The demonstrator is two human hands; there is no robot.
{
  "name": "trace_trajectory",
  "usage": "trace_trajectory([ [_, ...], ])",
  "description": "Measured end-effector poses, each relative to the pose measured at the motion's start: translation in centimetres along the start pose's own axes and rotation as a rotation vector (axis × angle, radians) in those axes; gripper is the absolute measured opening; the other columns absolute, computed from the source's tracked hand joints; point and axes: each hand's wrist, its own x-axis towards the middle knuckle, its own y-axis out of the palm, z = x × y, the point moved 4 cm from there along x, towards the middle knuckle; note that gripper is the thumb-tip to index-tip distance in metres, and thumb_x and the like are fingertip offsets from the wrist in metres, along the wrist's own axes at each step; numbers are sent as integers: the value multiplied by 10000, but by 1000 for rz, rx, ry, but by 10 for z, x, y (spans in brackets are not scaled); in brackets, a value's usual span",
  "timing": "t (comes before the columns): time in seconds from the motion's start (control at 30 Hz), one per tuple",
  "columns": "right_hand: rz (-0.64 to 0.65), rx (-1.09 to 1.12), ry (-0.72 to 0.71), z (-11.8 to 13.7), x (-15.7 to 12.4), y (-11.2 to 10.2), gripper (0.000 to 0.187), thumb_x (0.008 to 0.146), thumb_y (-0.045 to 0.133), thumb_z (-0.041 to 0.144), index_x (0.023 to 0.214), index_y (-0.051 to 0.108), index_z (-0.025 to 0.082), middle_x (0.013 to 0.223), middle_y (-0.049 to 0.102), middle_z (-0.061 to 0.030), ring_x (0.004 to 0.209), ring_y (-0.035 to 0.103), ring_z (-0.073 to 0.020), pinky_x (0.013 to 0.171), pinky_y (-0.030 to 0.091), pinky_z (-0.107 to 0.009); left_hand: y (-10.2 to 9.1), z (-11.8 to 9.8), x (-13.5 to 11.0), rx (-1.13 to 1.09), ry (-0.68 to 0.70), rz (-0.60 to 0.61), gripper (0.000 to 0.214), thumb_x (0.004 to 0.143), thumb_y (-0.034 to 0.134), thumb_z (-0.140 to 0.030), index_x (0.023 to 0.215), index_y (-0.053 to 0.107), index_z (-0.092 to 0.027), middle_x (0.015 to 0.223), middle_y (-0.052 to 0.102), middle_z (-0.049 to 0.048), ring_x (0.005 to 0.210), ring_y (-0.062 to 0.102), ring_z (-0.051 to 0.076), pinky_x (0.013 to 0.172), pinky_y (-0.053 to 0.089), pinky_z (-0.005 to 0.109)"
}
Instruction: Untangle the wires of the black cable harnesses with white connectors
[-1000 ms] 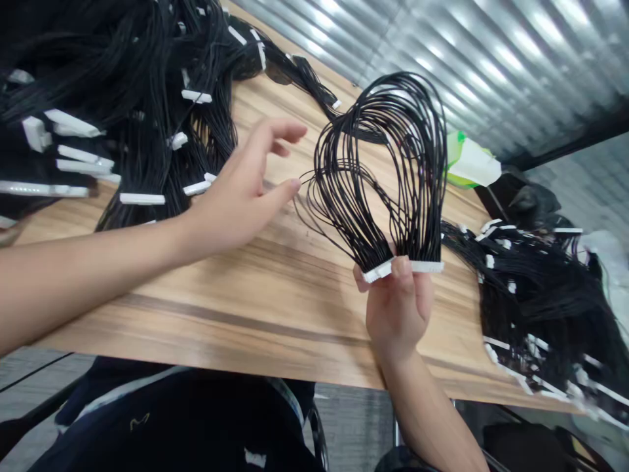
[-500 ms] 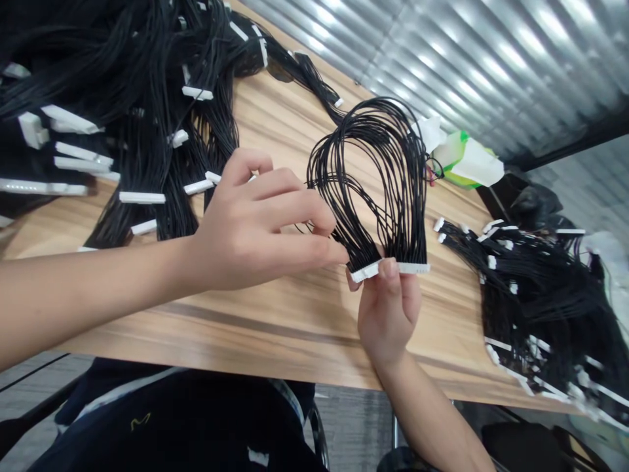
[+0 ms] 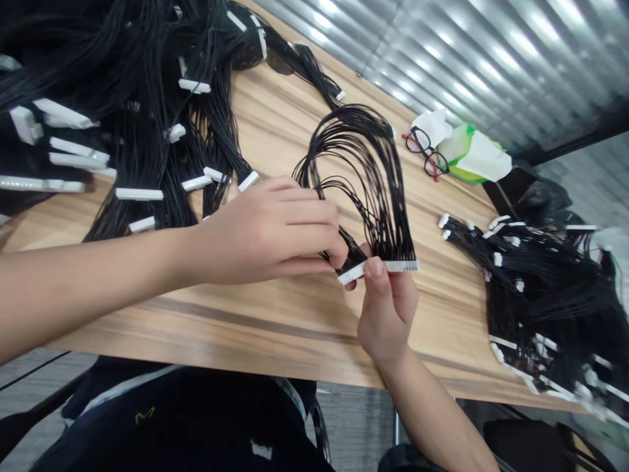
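Observation:
A looped wire harness (image 3: 397, 203) of many thin black wires stands up from two white connectors held side by side. My right hand (image 3: 388, 311) pinches these connectors between thumb and fingers, the thumb over the inner ends. The left connector (image 3: 348, 273) tilts down to the left, while the right connector (image 3: 405, 265) lies nearly level. My left hand (image 3: 280, 229) comes in from the left, its fingers curled closed on the wires just above the left connector. Its fingertips are partly hidden, so the exact wires in them cannot be made out.
A big pile of black harnesses (image 3: 142, 124) with white connectors covers the table's left. Another heap (image 3: 550, 282) lies at the right. Eyeglasses (image 3: 426, 152) and a green-and-white tissue pack (image 3: 474, 154) sit at the back, before a corrugated metal wall (image 3: 442, 52). The wooden table's (image 3: 275, 328) front edge is near me.
My left hand's fingers, spread before, have curled in on the wires by the left connector. The harness has shifted slightly left, its loop leaning left, and the eyeglasses now show fully.

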Motion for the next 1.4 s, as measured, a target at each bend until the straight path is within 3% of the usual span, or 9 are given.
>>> trace_trajectory([
  [0.2,86,-166,112,-3,1,-4,315,1091,598,347,799,644,238,704,602,43,659,536,-116,612,413,-288,5,4,2,-58,44,192,230,1123,485,-296,978,650,-229,891,687,-13,818,614,130,741,359,294],
  [0.37,-111,5,191,2,15,-8,261,1009,692,386,799,643,239,683,588,44,590,517,-118,525,415,-264,-9,4,7,-144,-65,26,426,1024,646,-287,656,453,-193,645,506,-49,644,454,101,677,310,301],
  [0.47,-243,70,184,9,26,-17,338,920,760,408,698,571,235,625,503,54,550,455,-114,494,389,-257,-18,11,10,-606,-359,-101,530,909,806,-301,607,387,-185,590,444,-72,565,388,63,596,324,254],
  [0.53,-256,93,198,12,31,-22,393,899,763,432,658,522,237,589,456,58,539,428,-115,498,386,-256,-14,15,10,-1051,-593,-67,394,888,812,-322,657,515,-205,606,488,-69,551,444,65,571,402,225],
  [0.6,-238,129,240,12,34,-25,410,878,778,449,653,506,239,566,436,63,527,405,-114,503,383,-253,-7,14,11,-1401,-721,25,246,980,691,-394,799,688,-227,626,549,-44,578,542,92,616,507,232],
  [0.67,-228,167,273,10,35,-26,415,841,811,453,655,509,239,556,435,66,519,391,-113,506,380,-250,-3,13,11,-1540,-783,75,400,1100,459,-435,971,787,-246,659,616,-10,630,625,117,686,574,254],
  [0.8,-223,180,294,5,34,-25,407,836,820,461,670,521,241,560,442,65,519,389,-119,514,383,-261,3,17,7,-1525,-828,74,594,1146,251,-413,1148,823,-254,763,719,30,692,689,132,735,611,259],
  [1.0,-266,207,276,4,34,-27,385,822,831,432,666,539,237,562,437,68,529,378,-121,508,377,-254,7,14,6,-1485,-773,131,474,1128,365,-403,1186,824,-300,934,794,33,781,735,132,743,628,244],
  [1.4,-270,175,260,6,33,-28,408,834,820,450,653,521,240,565,416,70,529,382,-119,510,385,-250,8,10,7,-1756,-828,68,378,1110,485,-218,1036,854,-255,880,777,5,693,735,78,722,618,165],
])
